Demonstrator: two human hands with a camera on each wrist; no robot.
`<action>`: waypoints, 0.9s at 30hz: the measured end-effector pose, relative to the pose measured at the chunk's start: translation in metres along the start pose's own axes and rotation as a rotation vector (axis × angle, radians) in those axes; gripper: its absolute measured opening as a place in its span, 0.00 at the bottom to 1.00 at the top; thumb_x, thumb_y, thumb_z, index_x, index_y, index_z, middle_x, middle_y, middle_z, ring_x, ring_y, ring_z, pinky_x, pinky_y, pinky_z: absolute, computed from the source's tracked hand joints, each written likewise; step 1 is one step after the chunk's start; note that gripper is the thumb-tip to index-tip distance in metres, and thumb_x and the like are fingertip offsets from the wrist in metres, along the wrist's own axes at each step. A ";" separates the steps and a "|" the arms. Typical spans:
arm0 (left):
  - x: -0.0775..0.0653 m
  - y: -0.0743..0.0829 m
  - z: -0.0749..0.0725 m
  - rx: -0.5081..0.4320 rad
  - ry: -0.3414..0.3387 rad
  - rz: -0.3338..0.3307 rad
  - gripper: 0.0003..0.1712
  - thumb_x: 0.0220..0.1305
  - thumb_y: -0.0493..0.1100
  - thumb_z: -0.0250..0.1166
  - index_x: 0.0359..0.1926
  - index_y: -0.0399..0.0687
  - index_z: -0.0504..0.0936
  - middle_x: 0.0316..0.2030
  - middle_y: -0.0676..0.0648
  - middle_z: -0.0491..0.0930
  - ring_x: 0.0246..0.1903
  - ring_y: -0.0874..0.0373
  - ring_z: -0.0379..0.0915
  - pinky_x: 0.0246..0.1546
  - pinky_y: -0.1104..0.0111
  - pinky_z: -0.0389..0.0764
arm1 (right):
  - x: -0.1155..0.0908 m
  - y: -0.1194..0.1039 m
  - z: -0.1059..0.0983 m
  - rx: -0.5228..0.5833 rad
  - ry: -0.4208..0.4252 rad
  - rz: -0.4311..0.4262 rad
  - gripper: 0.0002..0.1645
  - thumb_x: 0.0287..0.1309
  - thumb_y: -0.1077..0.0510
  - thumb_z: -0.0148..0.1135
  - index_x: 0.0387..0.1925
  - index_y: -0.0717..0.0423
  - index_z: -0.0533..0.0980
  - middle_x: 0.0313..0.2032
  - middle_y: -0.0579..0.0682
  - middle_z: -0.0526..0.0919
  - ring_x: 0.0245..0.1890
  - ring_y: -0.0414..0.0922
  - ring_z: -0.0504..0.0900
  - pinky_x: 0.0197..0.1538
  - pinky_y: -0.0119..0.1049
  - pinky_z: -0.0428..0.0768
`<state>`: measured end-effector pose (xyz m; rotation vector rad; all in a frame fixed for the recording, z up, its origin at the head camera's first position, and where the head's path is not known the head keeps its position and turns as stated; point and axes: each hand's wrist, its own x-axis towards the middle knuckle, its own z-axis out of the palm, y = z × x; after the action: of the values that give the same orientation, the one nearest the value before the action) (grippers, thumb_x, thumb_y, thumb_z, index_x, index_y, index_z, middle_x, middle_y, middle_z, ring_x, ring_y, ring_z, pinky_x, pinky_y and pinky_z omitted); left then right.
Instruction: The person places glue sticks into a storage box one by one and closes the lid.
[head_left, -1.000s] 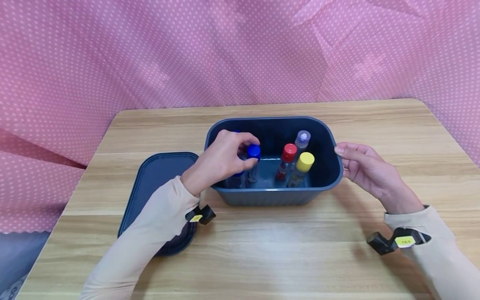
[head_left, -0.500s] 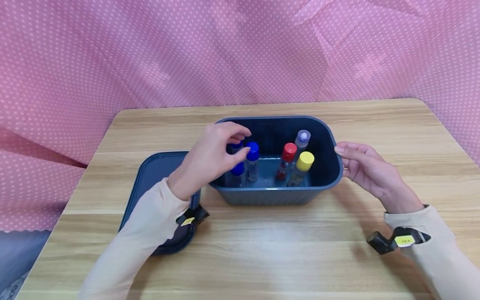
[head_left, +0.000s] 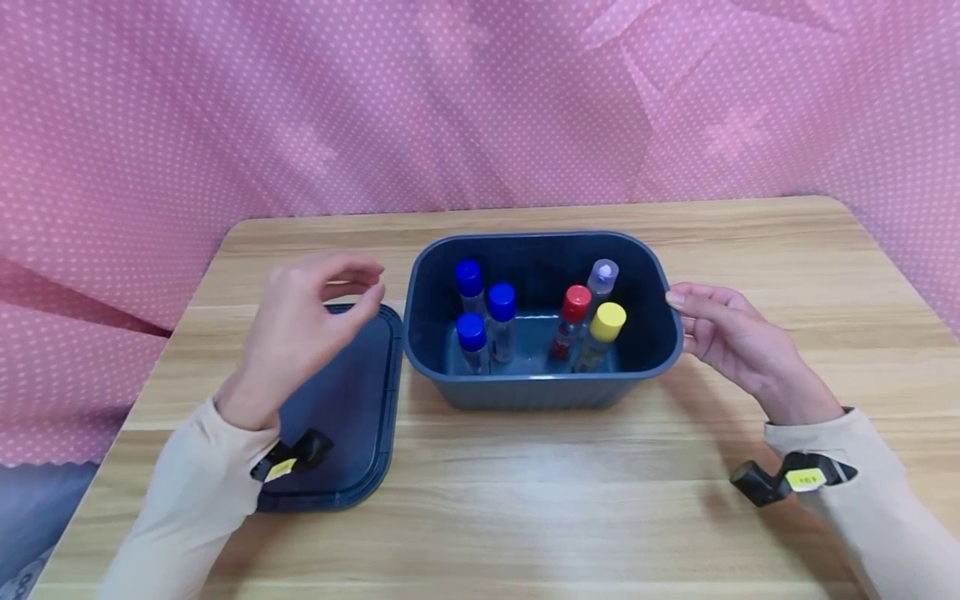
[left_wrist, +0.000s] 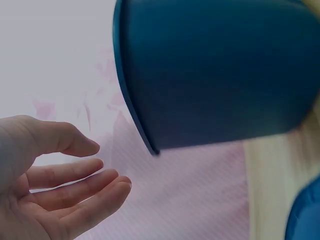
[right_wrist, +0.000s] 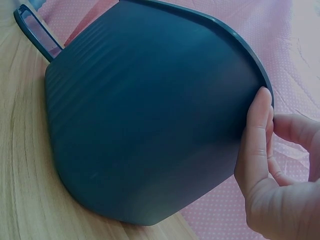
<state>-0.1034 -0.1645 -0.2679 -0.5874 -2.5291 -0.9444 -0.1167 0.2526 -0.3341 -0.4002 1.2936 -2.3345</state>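
Observation:
A dark blue plastic bin (head_left: 525, 392) stands on the wooden table. My right hand (head_left: 738, 350) pinches its right rim, thumb on top and fingers against the outer wall, as the right wrist view also shows. Inside, at the left, stand three small clear bottles with blue caps (head_left: 502, 302). Toward the right are a red-capped bottle (head_left: 574, 310), a yellow-capped bottle (head_left: 606, 323) and one with a clear, purplish cap (head_left: 602, 277). My left hand (head_left: 303, 325) hovers over the lid with nothing in it, fingers loosely bent, apart from the bin's left end.
Left of the bin, a dark blue lid (head_left: 345, 417) lies flat on the table (head_left: 540, 508), partly under my left forearm. A pink dotted curtain (head_left: 480, 100) hangs behind the table.
My left hand has let go of a blue-capped bottle inside the bin and moved out to the left, above the lid. My right hand stays at the rim.

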 end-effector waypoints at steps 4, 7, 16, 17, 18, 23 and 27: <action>-0.010 -0.013 -0.006 0.035 0.010 -0.038 0.11 0.59 0.34 0.67 0.44 0.36 0.84 0.41 0.39 0.84 0.39 0.48 0.83 0.43 0.55 0.82 | -0.001 0.000 -0.001 0.008 0.002 -0.001 0.20 0.73 0.68 0.38 0.41 0.67 0.79 0.35 0.54 0.85 0.34 0.43 0.85 0.37 0.33 0.84; -0.018 -0.023 -0.009 0.052 0.002 -0.083 0.12 0.59 0.35 0.67 0.45 0.35 0.84 0.41 0.38 0.84 0.40 0.46 0.82 0.43 0.52 0.81 | -0.002 0.000 -0.001 0.011 0.007 0.000 0.20 0.73 0.68 0.38 0.41 0.66 0.79 0.34 0.54 0.85 0.33 0.43 0.85 0.37 0.32 0.84; -0.057 -0.063 -0.016 0.157 -0.060 -0.208 0.13 0.60 0.36 0.67 0.45 0.34 0.83 0.39 0.35 0.84 0.36 0.40 0.82 0.39 0.48 0.81 | 0.000 0.000 -0.001 0.002 0.001 -0.005 0.20 0.73 0.69 0.38 0.41 0.65 0.80 0.34 0.53 0.85 0.33 0.42 0.84 0.36 0.32 0.84; -0.062 -0.067 -0.017 0.169 -0.068 -0.224 0.13 0.60 0.36 0.67 0.45 0.34 0.83 0.39 0.34 0.84 0.35 0.40 0.82 0.38 0.48 0.81 | 0.000 0.000 0.000 0.002 -0.002 -0.004 0.20 0.73 0.69 0.38 0.41 0.65 0.80 0.34 0.53 0.85 0.33 0.42 0.84 0.37 0.32 0.84; -0.066 -0.072 -0.017 0.178 -0.081 -0.246 0.13 0.60 0.37 0.67 0.45 0.33 0.83 0.38 0.34 0.84 0.35 0.39 0.82 0.37 0.48 0.81 | 0.000 0.000 0.000 0.002 -0.005 -0.004 0.20 0.73 0.68 0.38 0.41 0.65 0.80 0.34 0.53 0.85 0.33 0.42 0.84 0.37 0.32 0.84; -0.086 -0.090 -0.019 0.197 -0.110 -0.327 0.13 0.60 0.37 0.67 0.43 0.30 0.82 0.36 0.32 0.83 0.34 0.39 0.82 0.34 0.50 0.82 | 0.000 0.000 0.000 -0.002 -0.007 -0.003 0.20 0.73 0.68 0.38 0.41 0.65 0.79 0.34 0.53 0.85 0.33 0.42 0.84 0.37 0.32 0.84; -0.098 -0.099 -0.020 0.204 -0.085 -0.332 0.12 0.58 0.35 0.68 0.41 0.30 0.83 0.33 0.34 0.84 0.31 0.42 0.83 0.29 0.67 0.84 | 0.000 -0.001 0.000 -0.003 -0.003 0.001 0.20 0.73 0.68 0.38 0.41 0.65 0.79 0.34 0.53 0.85 0.33 0.42 0.84 0.37 0.32 0.84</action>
<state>-0.0669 -0.2706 -0.3523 -0.1514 -2.8107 -0.7634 -0.1172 0.2528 -0.3326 -0.4033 1.2956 -2.3311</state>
